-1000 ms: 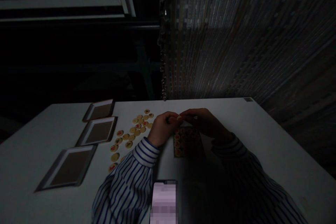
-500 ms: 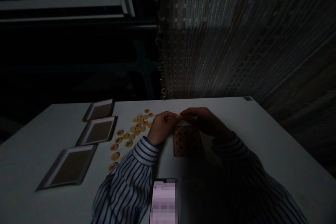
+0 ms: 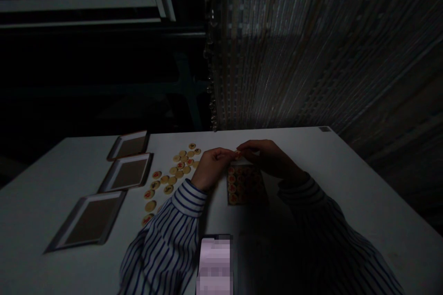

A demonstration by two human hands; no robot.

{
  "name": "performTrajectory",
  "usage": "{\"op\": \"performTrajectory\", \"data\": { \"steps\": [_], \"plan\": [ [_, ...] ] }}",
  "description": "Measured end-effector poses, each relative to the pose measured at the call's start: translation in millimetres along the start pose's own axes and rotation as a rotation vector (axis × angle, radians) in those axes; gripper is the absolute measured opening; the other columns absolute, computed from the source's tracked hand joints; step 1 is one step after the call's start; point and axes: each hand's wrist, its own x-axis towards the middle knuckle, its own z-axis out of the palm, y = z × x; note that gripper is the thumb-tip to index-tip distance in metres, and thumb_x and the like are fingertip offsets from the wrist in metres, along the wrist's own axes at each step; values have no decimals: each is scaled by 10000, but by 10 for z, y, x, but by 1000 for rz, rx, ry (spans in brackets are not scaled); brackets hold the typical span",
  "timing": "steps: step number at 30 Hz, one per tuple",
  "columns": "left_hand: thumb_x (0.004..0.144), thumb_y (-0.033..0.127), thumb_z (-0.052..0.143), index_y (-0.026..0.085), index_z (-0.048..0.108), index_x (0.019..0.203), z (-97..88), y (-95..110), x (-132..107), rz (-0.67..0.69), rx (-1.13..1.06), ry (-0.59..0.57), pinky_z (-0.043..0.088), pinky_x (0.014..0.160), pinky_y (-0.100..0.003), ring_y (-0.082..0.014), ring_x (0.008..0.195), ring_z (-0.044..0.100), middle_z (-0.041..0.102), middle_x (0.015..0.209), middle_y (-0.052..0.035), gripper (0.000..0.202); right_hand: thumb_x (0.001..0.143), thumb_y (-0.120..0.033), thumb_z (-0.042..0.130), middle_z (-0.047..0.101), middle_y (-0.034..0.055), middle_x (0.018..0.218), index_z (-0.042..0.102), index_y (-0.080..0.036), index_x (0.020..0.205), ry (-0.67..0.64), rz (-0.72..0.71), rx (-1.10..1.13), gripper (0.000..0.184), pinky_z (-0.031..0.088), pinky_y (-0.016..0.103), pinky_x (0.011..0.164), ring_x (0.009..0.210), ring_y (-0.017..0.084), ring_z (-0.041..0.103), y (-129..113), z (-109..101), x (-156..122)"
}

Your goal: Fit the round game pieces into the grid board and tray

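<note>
My left hand (image 3: 213,166) and my right hand (image 3: 261,154) meet at the fingertips over the back edge of a shallow box (image 3: 247,204). Pinched between them is a small round xiangqi piece (image 3: 237,153), its face showing red marks. Rows of xiangqi pieces (image 3: 232,188) with red characters fill the box; its right part lies in my hand's shadow. Left of my left hand, loose xiangqi pieces (image 3: 173,171) are scattered on the white table (image 3: 304,239), some with characters up, others plain. My left sleeve covers part of the nearest ones.
Three shallow open trays (image 3: 95,219) stand in a slanting row on the left. A phone (image 3: 214,262) with a lit screen lies at the front edge. Behind the table hangs a bead curtain (image 3: 263,55). The room is dim.
The piece between my fingertips has turned, so its red-marked face now shows. Both hands stay nearly in place; the whole view has shifted slightly.
</note>
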Motion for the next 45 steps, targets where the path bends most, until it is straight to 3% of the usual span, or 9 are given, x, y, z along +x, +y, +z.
{"op": "performTrajectory", "data": {
  "steps": [16,25,41,45],
  "plan": [
    [647,251,627,128,644,764,28,-1,-7,-25,-59,15,459,669,-258,-144,697,612,680,731,-41,170,799,-252,500,639,39,843,587,-154,956,-23,29,66,205,434,235,662,745,122,572,8,50,-9],
    [667,254,617,113,647,776,49,56,-24,-58,-48,42,448,622,-233,-127,652,597,679,716,-44,181,801,-269,502,633,46,865,570,-160,1003,3,-33,30,240,441,251,688,770,127,565,29,70,-25],
    [684,262,615,125,648,844,34,104,-38,-8,-55,7,445,624,-224,-124,675,601,690,768,-40,213,793,-255,527,637,62,897,571,-165,1007,15,-134,-258,236,407,300,720,803,164,544,-53,-2,-17],
    [675,239,632,128,612,929,30,82,-41,16,-133,-84,455,684,-247,-147,757,620,692,818,-55,278,807,-297,512,638,56,879,576,-174,1008,31,-123,-279,244,400,296,711,794,164,543,-66,-47,-58]
  ]
}}
